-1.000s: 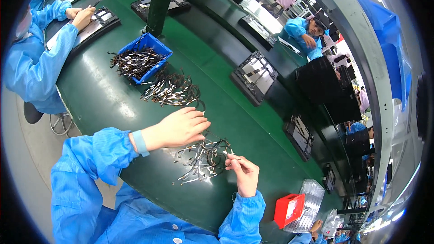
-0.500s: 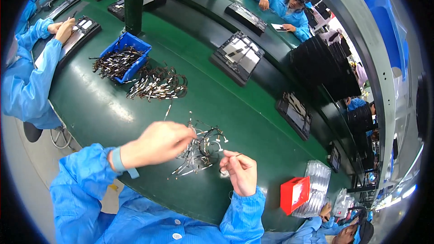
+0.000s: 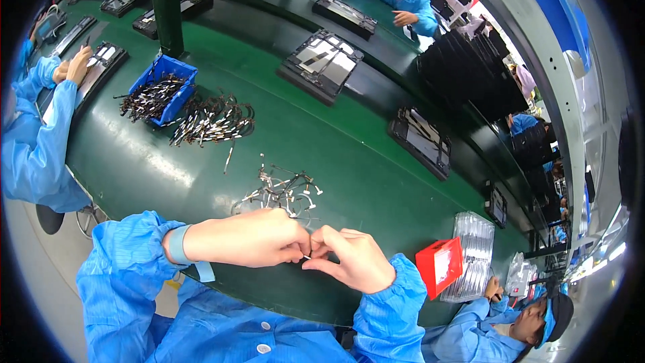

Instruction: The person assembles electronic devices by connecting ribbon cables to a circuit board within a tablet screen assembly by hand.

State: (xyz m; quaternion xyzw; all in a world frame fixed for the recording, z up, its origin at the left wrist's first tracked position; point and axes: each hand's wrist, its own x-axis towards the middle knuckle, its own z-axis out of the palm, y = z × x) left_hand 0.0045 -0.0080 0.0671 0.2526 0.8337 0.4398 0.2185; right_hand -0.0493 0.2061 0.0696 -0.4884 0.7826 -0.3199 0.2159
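Observation:
My left hand (image 3: 259, 236) and my right hand (image 3: 353, 255) meet above the near part of the green table, fingertips almost touching. Both are closed in a pinch on a thin cable (image 3: 306, 257). Only a short light-coloured bit of it shows between the fingers; the rest is hidden. Just beyond my hands lies a loose tangle of thin black and white cables (image 3: 285, 191) with small connectors. Farther left, a bundle of similar cables (image 3: 211, 121) is spread beside a blue bin (image 3: 181, 67) heaped with more of them.
To the right stand a red box (image 3: 438, 265) and a stack of clear plastic trays (image 3: 474, 249). Black device housings (image 3: 322, 64) sit along the line beyond. A green post (image 3: 166, 10) rises behind the bin. Co-workers in blue sit at left, far side and right.
My hands have come together, nearer to me; the left has left the tangle and moved toward the right hand. Both now pinch one cable. The view has shifted slightly.

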